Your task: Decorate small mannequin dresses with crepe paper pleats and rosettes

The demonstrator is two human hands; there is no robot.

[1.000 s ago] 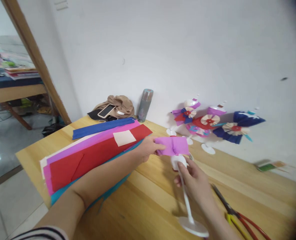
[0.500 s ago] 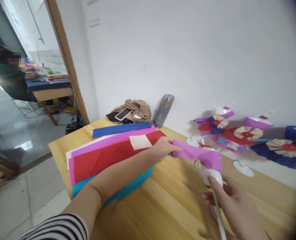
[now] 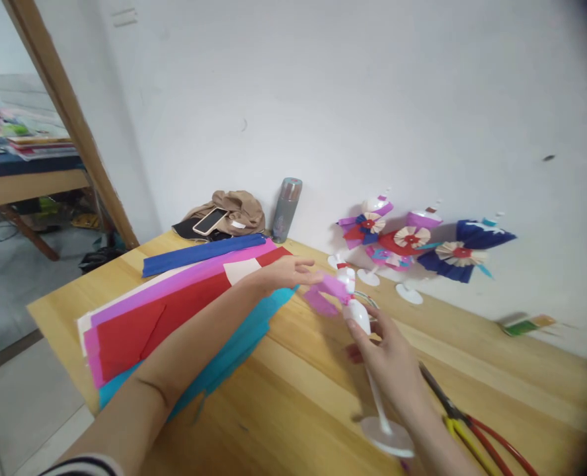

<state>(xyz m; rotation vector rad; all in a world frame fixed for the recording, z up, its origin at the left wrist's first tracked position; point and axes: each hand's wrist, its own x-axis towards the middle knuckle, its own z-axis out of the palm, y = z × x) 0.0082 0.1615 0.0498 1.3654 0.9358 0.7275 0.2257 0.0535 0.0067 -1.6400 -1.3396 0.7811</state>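
My right hand [image 3: 385, 354] is wrapped round a white plastic figure [image 3: 357, 317] on a thin stem with a round foot. The figure leans, head away from me, its foot by the tabletop. A pink-purple paper strip [image 3: 326, 291] hangs from the figure's narrow middle, loosely draped to the left. My left hand [image 3: 293, 271] is just left of the strip, palm turned up, fingers stretched out, holding nothing. Below that forearm are layered sheets of red paper [image 3: 184, 314] and turquoise paper [image 3: 238, 350]; a cream piece [image 3: 238, 271] lies on the red.
Decorated stemmed figures [image 3: 412, 238] stand along the wall. Scissors [image 3: 459, 416] with red and yellow handles lie near my right forearm. A flask [image 3: 287, 210], a brown cap [image 3: 244, 211] and a phone [image 3: 211, 221] are at the back. Another table [image 3: 30, 182] shows through the doorway.
My left hand has let go of the purple strip, and its fingers have opened. The strip now hangs from the figure. My view has swung right, bringing the scissors into sight.
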